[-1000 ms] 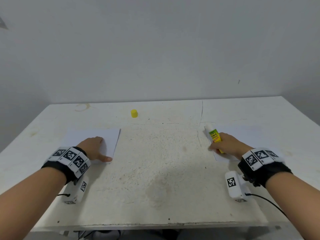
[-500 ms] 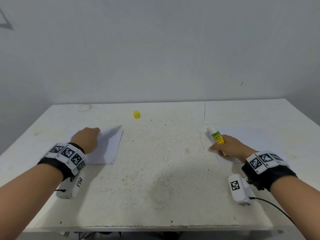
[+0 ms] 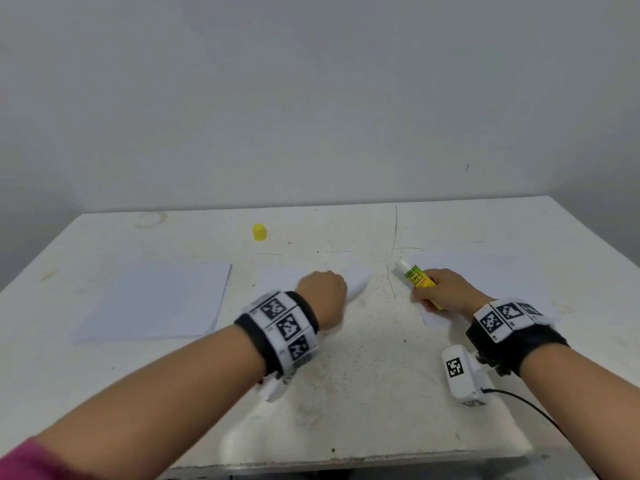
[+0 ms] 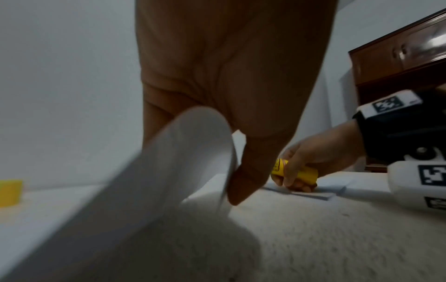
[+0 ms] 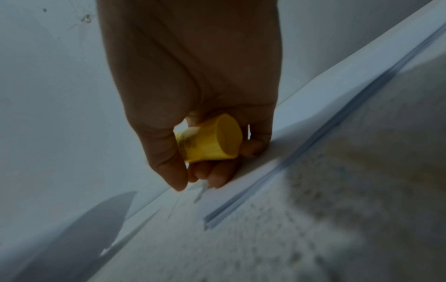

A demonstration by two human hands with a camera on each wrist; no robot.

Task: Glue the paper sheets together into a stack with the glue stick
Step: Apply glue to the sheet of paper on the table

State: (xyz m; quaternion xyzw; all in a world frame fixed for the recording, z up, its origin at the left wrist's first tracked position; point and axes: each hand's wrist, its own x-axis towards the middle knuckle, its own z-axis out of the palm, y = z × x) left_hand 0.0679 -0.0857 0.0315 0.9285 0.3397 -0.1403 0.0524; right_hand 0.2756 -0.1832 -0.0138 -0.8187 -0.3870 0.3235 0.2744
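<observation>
Left hand (image 3: pixel 323 292) over the middle of the white table (image 3: pixel 346 393), thumb and fingers pinching a single paper sheet (image 4: pixel 183 156) by its edge; sheet curls up and over in the left wrist view, blurred, its lower part trailing toward the tabletop. Paper stack (image 3: pixel 156 299) lies flat at left, well apart from the hand, edges slightly fanned at its near right corner. Right hand (image 3: pixel 446 292) at right, fingers wrapped round the glue stick (image 3: pixel 414 277); stick lies tilted, white uncapped end pointing far-left, yellow base (image 5: pixel 226 137) toward the wrist. Curled fingertips (image 5: pixel 217 177) of that hand rest on a second small pile of sheets (image 3: pixel 440 317) lying flat under it; pile's layered edge shows in the right wrist view. Yellow cap (image 3: pixel 259 232) stands alone on the far side of the table, left of centre, well apart from both hands. Marker bands on both wrists; white camera unit (image 3: pixel 462 375) with a black cable beneath the right wrist. Grey wall behind; dark wooden cabinet (image 4: pixel 395 57) visible off to the right
</observation>
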